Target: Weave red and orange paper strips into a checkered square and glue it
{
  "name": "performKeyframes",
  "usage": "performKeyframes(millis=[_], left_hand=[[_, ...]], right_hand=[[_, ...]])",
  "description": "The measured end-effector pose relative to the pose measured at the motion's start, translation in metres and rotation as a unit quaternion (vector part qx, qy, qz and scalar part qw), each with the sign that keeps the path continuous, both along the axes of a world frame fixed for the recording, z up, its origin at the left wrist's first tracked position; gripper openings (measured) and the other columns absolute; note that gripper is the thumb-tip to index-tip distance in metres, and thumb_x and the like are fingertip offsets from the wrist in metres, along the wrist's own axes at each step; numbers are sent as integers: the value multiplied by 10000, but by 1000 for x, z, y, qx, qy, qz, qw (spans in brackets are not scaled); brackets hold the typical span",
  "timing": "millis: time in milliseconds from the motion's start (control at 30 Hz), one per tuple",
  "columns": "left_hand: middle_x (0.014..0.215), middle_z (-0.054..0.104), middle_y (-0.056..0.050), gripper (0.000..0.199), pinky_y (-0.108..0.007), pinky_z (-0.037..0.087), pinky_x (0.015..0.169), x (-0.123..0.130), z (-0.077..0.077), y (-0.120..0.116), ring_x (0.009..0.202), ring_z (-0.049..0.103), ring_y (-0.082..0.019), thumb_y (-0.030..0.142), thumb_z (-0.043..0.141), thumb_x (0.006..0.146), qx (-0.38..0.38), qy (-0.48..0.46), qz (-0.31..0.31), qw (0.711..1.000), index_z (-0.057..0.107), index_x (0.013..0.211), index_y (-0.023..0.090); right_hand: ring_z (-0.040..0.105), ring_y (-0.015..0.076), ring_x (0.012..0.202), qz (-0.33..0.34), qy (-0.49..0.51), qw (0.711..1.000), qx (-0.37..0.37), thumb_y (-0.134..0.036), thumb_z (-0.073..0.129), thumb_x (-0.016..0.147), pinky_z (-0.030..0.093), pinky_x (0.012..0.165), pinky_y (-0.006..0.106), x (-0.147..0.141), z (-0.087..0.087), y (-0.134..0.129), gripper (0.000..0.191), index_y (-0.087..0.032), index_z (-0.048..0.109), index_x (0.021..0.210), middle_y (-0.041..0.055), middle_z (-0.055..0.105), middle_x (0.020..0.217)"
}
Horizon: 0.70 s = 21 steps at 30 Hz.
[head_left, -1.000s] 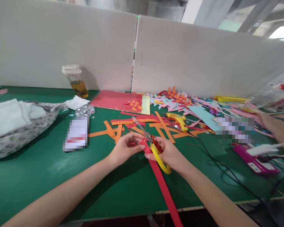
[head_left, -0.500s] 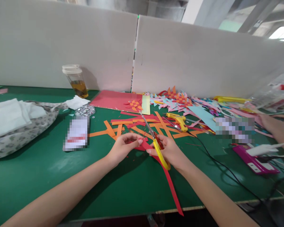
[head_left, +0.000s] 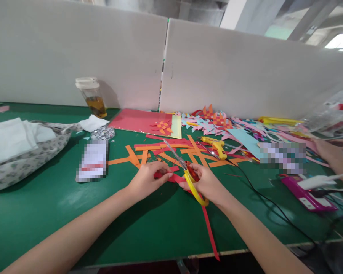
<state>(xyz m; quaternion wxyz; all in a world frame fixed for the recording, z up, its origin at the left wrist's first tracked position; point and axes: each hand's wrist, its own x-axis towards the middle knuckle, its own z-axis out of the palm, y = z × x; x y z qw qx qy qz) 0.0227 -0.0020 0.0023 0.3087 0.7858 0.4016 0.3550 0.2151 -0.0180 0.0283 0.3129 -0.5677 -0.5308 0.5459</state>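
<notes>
Red paper strip (head_left: 209, 228): one end is in the left fingertips; it runs under the right thumb, then down toward 5 o'clock to the worktop's (head_left: 125, 236) near edge.
Left grip (head_left: 150, 179): finger and thumb are pinched close on the strip, which sticks out at 3 o'clock.
Right grip (head_left: 201, 182): closed around the scissors (head_left: 193, 188), with the thumb also touching the strip at 9 o'clock.
Scissors: yellow handle in the right hand, blades pointing to 11 o'clock.
Orange paper strips (head_left: 198, 152): in a messy heap at 12 o'clock from both hands.
Glue gun (head_left: 215, 146): yellow, at 1 o'clock from the right hand.
Woven paper fish (head_left: 163, 126): on the red paper pack (head_left: 137, 121), past the heap.
Other person's hand (head_left: 328, 150): well apart, between 2 and 3 o'clock.
</notes>
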Motion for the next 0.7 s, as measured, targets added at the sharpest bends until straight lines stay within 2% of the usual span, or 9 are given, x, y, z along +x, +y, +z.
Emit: performKeyframes(millis=[100, 300, 500, 700], left_hand=[[813, 653, -37, 123, -269, 500, 675, -3, -3, 2, 749, 608, -143, 245, 518, 828, 88, 66, -13, 994, 615, 803, 174], [855, 654, -46, 112, -286, 504, 676, -4, -7, 1, 789, 609, -165, 162, 500, 800, 166, 134, -30, 976, 604, 842, 167], [787, 666, -47, 124, -274, 511, 631, -2, -9, -1, 716, 624, -160, 153, 522, 758, 144, 118, -1, 982, 635, 810, 159], [805, 701, -50, 168, -270, 528, 652, -3, -8, -1, 720, 652, -162, 168, 528, 753, 108, 77, -4, 991, 673, 836, 175]], right_hand=[[553, 117, 630, -17, 1, 1000, -10, -132, 751, 468, 460, 590, 238, 1, 5, 0, 405, -186, 515, 793, -45, 549, 678], [556, 117, 615, -27, -8, 1000, -9, -172, 767, 470, 459, 597, 250, 4, 6, 1, 434, -192, 517, 824, -26, 586, 738], [523, 110, 620, -7, -1, 1000, 14, -182, 759, 473, 447, 577, 238, 0, 3, 0, 426, -184, 521, 826, -53, 515, 664], [536, 123, 629, -17, -3, 1000, -1, -217, 779, 457, 460, 579, 252, -1, 9, -1, 439, -190, 505, 799, -31, 542, 679]])
